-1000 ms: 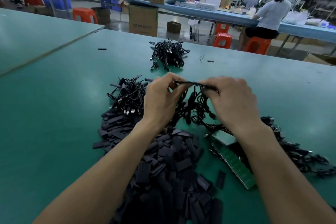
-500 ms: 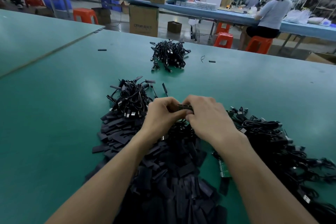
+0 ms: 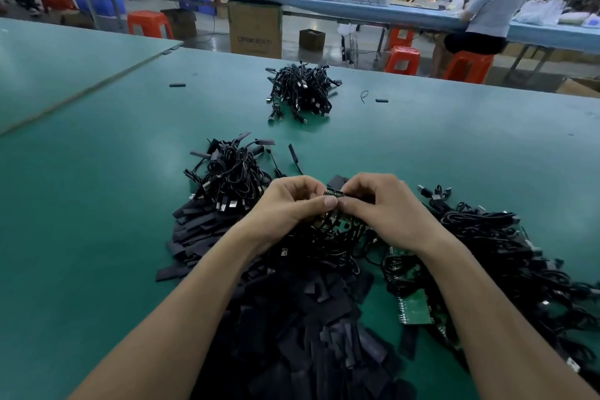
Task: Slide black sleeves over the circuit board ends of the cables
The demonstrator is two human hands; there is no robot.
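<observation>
a small circuit board is pinched between left hand and right hand, fingers curled, above the near sleeve pile.

A factory assembly floor, as I watch it through the headset feed: long green worktables heaped with black cables, cardboard boxes on the ground, orange plastic stools, and a seated worker at a blue bench behind.
</observation>
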